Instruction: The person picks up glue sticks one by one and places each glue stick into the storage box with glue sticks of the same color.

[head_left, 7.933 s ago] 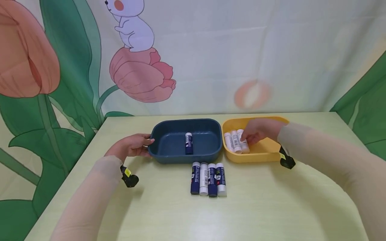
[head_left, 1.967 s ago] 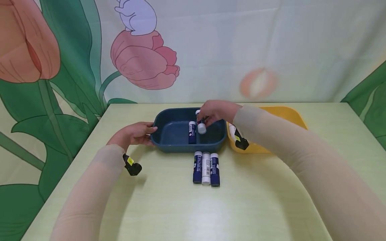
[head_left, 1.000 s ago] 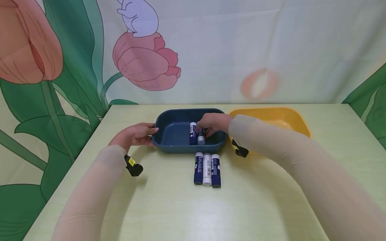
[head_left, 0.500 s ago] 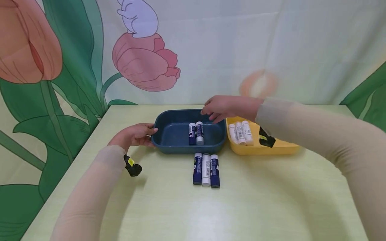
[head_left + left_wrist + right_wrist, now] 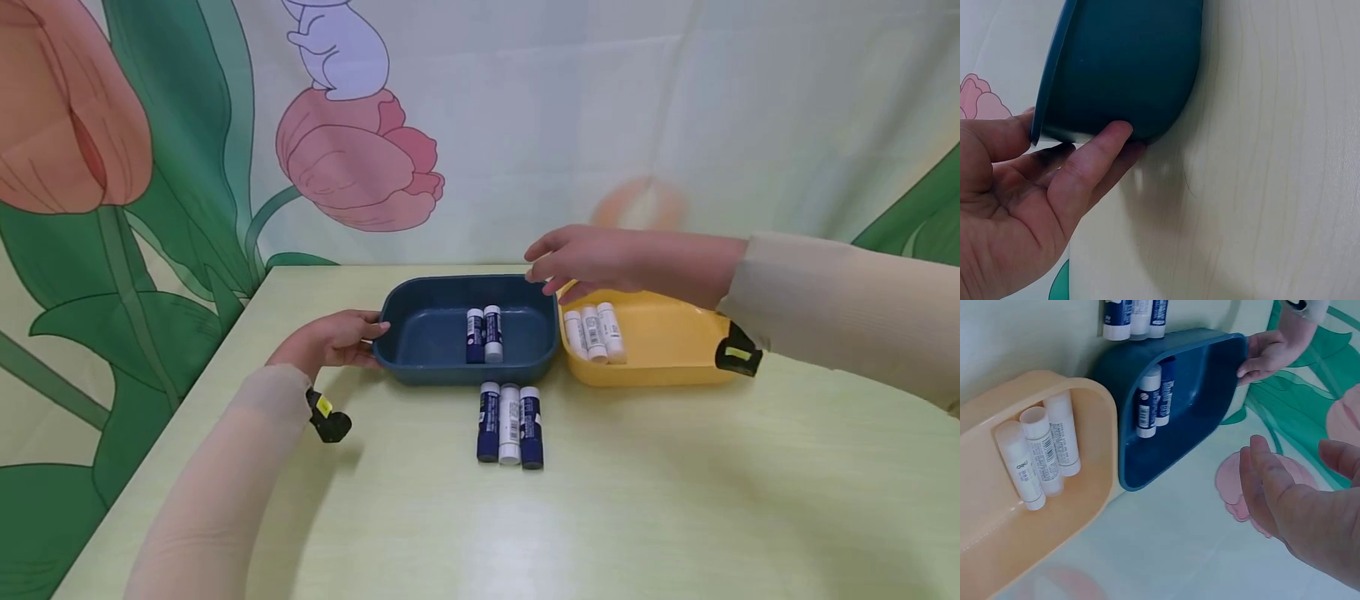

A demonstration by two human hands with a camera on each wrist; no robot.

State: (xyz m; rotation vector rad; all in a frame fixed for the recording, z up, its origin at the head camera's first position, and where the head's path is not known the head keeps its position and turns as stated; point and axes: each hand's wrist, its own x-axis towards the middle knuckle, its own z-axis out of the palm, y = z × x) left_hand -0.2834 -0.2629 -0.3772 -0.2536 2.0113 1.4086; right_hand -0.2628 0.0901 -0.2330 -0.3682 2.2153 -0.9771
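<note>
My left hand (image 5: 347, 337) grips the left end of a dark blue plastic bin (image 5: 465, 374); in the left wrist view the thumb is at the rim and the fingers lie against the outer wall. Inside the bin, two navy glue sticks (image 5: 476, 336) lie side by side. My right hand (image 5: 588, 258) is raised with nothing in it, fingers spread, above the back edge where the blue bin meets the yellow bin (image 5: 660, 375). Three white glue sticks (image 5: 593, 333) lie at the yellow bin's left end.
In front of the blue bin, a navy glue stick (image 5: 488, 422), a white one (image 5: 509, 425) and another navy one (image 5: 531, 428) lie in a row on the pale wood table (image 5: 375, 517). A printed cloth (image 5: 525, 125) hangs behind.
My right hand set a navy glue stick beside the other in the blue bin, let go, then rose and moved right. The table row shrank by that stick. The left hand stayed at the bin.
</note>
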